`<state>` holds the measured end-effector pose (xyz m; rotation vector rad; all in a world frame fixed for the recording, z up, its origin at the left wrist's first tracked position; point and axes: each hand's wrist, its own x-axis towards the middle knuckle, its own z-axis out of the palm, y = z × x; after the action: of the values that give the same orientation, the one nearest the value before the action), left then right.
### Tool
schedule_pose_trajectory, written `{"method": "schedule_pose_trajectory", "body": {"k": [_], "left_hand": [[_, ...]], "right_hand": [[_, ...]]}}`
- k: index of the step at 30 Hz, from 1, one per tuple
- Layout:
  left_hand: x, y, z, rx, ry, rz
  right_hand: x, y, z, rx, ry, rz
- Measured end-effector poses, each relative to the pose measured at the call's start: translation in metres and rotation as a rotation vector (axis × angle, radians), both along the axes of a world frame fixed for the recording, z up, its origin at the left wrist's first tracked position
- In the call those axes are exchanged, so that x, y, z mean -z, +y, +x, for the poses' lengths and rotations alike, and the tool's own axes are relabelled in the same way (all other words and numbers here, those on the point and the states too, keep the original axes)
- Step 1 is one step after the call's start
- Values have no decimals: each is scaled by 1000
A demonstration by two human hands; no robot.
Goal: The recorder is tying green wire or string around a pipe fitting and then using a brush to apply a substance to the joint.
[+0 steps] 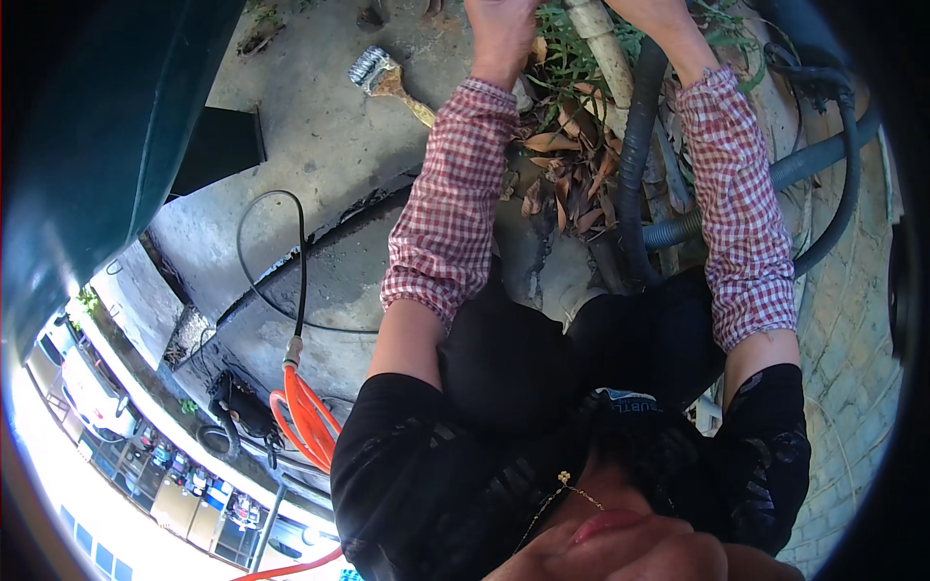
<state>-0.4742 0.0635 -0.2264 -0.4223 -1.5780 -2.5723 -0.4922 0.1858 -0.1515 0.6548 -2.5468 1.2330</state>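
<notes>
Both arms stretch forward, in red-and-white checked sleeves. My left hand (500, 41) is at the top edge, with its fingers cut off by the frame. Beside it grows a clump of green fern-like leaves (560, 82). My right hand (662, 24) is also cut off at the top, close to a pale plastic pipe (603, 48) that runs down among the plants. Whether either hand holds anything is out of sight. Left of my left forearm, a paintbrush (389, 77) with grey-coated bristles and a yellowish handle lies on the concrete.
Dry brown leaves (581, 179) cover the ground between my arms. A dark corrugated hose (639, 145) and a grey-blue hose (804, 167) cross near my right forearm. A big dark green surface (87, 126) fills the upper left. Orange tubing (302, 416) and a black cable (302, 242) lie at left.
</notes>
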Motion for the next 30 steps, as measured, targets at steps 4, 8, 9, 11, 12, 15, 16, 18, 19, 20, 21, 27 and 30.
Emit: {"method": "schedule_pose_trajectory", "body": {"k": [4, 8, 9, 11, 12, 15, 16, 18, 19, 20, 21, 27, 30], "left_hand": [[15, 7, -4, -83, 25, 123], [21, 15, -6, -54, -342, 406], [26, 12, -10, -54, -327, 411], [22, 21, -7, -99, -294, 315], [9, 27, -2, -135, -265, 216], [3, 17, 0, -125, -154, 148], [6, 11, -1, -112, -44, 78], [4, 10, 3, -137, -33, 34], [2, 9, 5, -164, -19, -12], [3, 13, 7, -158, -21, -2], [4, 16, 10, -208, 24, -84], [-3, 20, 7, -409, 163, -333], [-14, 13, 9, -345, 94, -249]], "right_hand": [[-14, -10, 9, 40, -254, -36], [-10, -8, 15, -9, -316, -426], [-7, -9, 14, 19, -275, -359], [2, -7, 15, -1, -199, -276], [4, -4, 17, -12, -126, -197], [-9, -16, 13, 17, -113, -31], [-14, -24, 13, 26, -104, 48], [-12, -34, 10, 37, -100, 27], [-11, -37, 10, 45, -93, 4], [-12, -35, 10, 52, -94, 14], [-15, -32, 10, 59, -116, 63], [-21, -33, 10, 65, -133, 97], [-25, -25, 10, -13, -84, -48]]}}
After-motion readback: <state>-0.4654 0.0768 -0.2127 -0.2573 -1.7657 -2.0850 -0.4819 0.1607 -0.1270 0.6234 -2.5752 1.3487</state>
